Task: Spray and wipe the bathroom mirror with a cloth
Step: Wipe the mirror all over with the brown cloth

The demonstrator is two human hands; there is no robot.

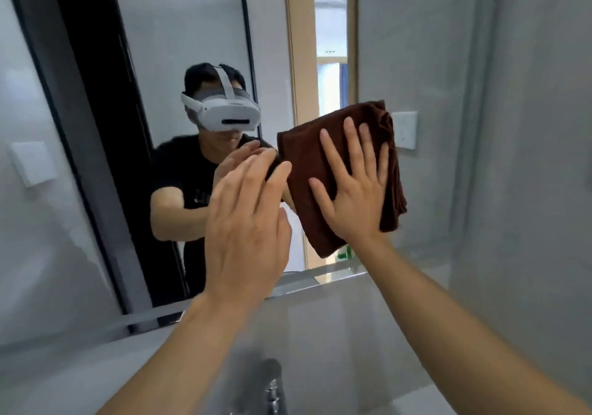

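A folded dark brown cloth [304, 158] lies flat against the bathroom mirror [179, 49] near the mirror's lower right corner. My right hand [352, 187] presses on the cloth with fingers spread wide. My left hand [246, 222] is raised just left of the cloth, flat and open, holding nothing, close to the glass. The mirror reflects a person in a white headset and black shirt. No spray bottle is clearly in view; only a small green item [345, 252] peeks out below the cloth.
A chrome faucet [272, 385] stands below at the bottom centre. A white wall socket [404, 130] sits on the grey tiled wall right of the mirror. The mirror's lower edge [320, 278] runs just under my hands.
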